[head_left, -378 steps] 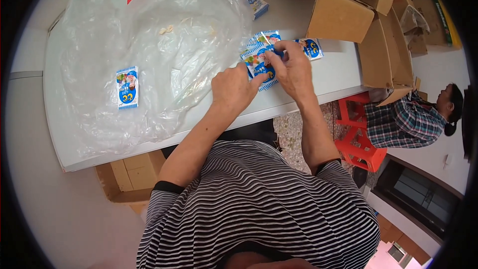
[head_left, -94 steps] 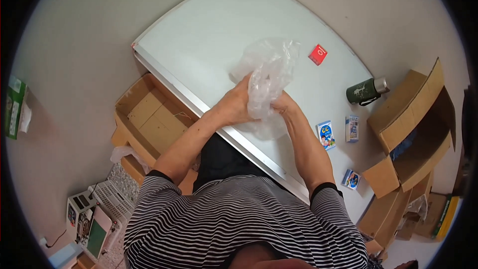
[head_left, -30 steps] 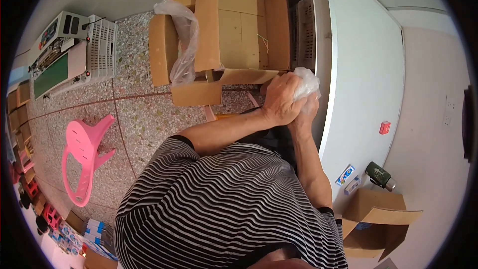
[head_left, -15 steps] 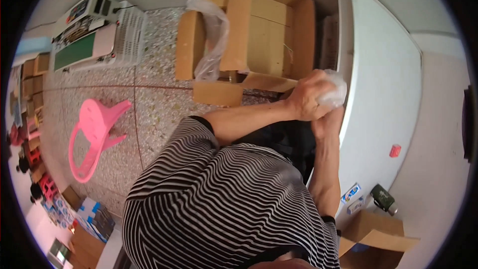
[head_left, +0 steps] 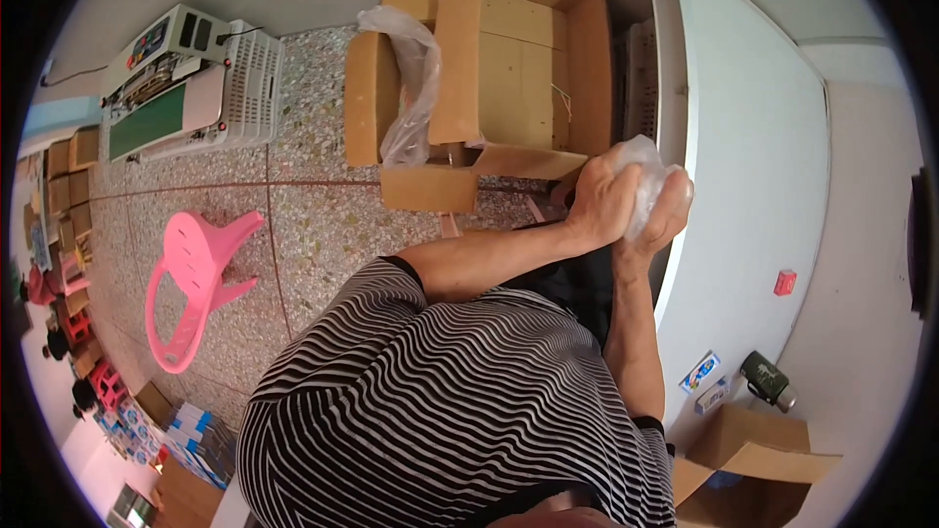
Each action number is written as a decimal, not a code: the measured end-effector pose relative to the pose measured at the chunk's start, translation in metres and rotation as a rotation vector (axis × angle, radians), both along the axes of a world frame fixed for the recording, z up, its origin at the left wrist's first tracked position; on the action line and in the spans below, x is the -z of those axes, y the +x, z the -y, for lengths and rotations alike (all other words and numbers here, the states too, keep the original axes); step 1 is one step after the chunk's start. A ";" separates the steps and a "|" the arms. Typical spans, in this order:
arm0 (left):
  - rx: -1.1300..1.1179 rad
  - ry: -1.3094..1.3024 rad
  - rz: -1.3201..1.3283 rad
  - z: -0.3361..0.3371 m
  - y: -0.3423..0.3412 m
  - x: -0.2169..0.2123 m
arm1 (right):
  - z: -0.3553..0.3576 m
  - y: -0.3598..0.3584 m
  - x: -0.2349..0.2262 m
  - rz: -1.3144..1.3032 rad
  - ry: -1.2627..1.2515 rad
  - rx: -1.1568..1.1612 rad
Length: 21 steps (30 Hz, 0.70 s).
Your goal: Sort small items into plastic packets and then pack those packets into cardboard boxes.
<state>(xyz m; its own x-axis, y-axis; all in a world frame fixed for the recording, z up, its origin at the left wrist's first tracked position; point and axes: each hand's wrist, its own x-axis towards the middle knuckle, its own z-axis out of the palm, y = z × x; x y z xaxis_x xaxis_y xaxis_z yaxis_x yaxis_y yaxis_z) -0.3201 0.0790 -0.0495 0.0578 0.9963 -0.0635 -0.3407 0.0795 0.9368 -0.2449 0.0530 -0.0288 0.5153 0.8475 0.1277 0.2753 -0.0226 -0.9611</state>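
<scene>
Clock read with 12 straight ahead of the striped-shirt worker. White table [head_left: 748, 186] fills the 1 to 4 o'clock side, its near edge just beside the hands. On it: small red box [head_left: 785, 283] toward 3; blue-and-white packets [head_left: 700, 372], dark green flask [head_left: 768, 381] and open cardboard box [head_left: 748, 435] toward 4. Speckled stone floor [head_left: 318, 205] runs left. Large open carton [head_left: 523, 68] at 12 to 1; smaller carton [head_left: 370, 103] beside it at 11, translucent liner [head_left: 416, 88] draped over its edge. Pink plastic chair [head_left: 191, 254] at 9; green-belted machine [head_left: 156, 103] near a white crate [head_left: 256, 78] at 10.

Work at 2 o'clock: clear plastic bag [head_left: 641, 154] crumpled between the fists, left hand [head_left: 603, 203] and right hand [head_left: 670, 210], each grip closed on it.

Three seconds ago the bag was a looser, larger bundle over the tabletop; now it is a tight wad at the table's edge, with the worker turned left toward the cartons. Half a second ago the left hand covered most of the right; now both show.
</scene>
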 end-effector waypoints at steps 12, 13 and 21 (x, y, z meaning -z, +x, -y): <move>-0.075 0.634 -0.400 0.007 0.003 0.034 | 0.008 0.036 0.042 -1.086 -0.097 -0.083; -0.028 0.682 -0.461 0.008 -0.003 0.039 | 0.011 0.024 0.038 -1.062 -0.108 -0.064; 0.076 0.823 -0.765 0.021 -0.044 0.059 | 0.014 0.012 0.047 -1.176 -0.387 -0.100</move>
<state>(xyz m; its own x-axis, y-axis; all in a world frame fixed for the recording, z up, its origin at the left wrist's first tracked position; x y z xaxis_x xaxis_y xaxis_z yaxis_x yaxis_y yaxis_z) -0.3637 0.0578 -0.1087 0.3478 0.7467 0.5670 0.3256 -0.6633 0.6739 -0.2334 0.0394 -0.0755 0.0783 0.7685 -0.6350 -0.7315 -0.3884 -0.5604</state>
